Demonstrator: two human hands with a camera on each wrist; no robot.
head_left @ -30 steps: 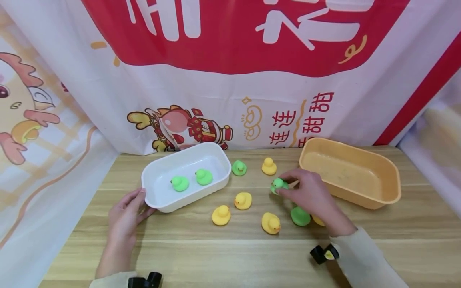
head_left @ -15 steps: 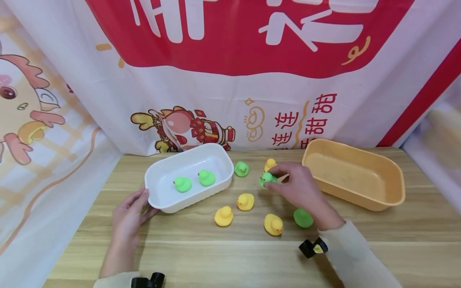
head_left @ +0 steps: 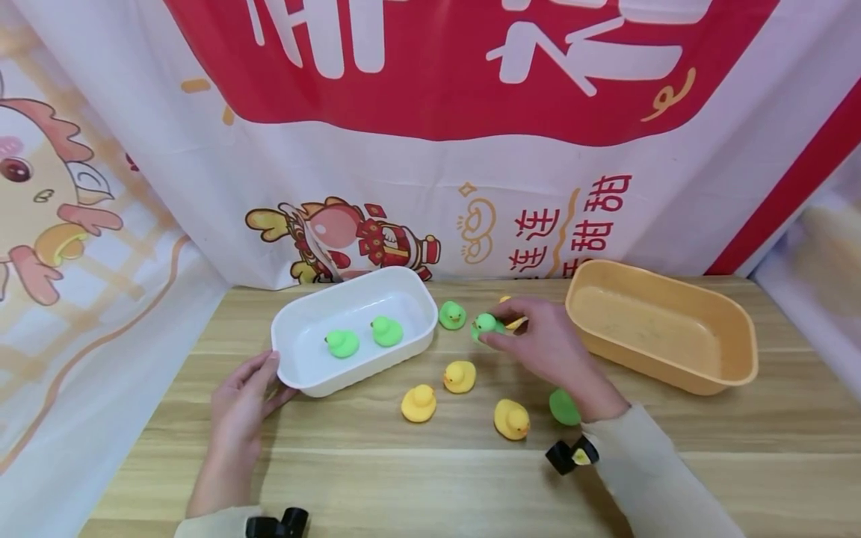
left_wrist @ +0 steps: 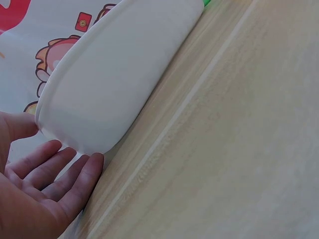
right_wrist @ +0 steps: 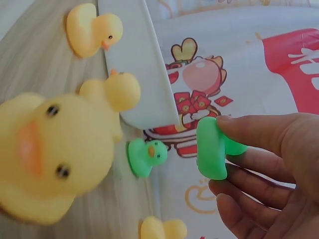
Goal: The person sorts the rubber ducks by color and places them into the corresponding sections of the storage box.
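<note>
My right hand (head_left: 548,344) pinches a green rubber duck (head_left: 484,326) between thumb and fingers. In the right wrist view the held duck (right_wrist: 212,149) is tipped, its flat base toward the camera. My left hand (head_left: 237,415) holds the near left end of a white plastic tub (head_left: 356,373), thumb at the rim and fingertips against the outer wall (left_wrist: 99,99). Inside the tub sit two green ducks, one left (head_left: 341,343) and one right (head_left: 386,331). Another green duck (head_left: 452,315) stands just right of the tub, close to the held one.
Yellow ducks stand on the wooden table: one left (head_left: 418,403), one in the middle (head_left: 460,376), one nearer (head_left: 512,419). Another (head_left: 516,323) is partly behind my right hand. A green duck (head_left: 563,407) lies by my right wrist. An orange tub (head_left: 662,366) stands at the right.
My right hand has carried the green duck leftward and slightly back toward the white tub, now partly covering the rear yellow duck. My left hand stays at the white tub.
</note>
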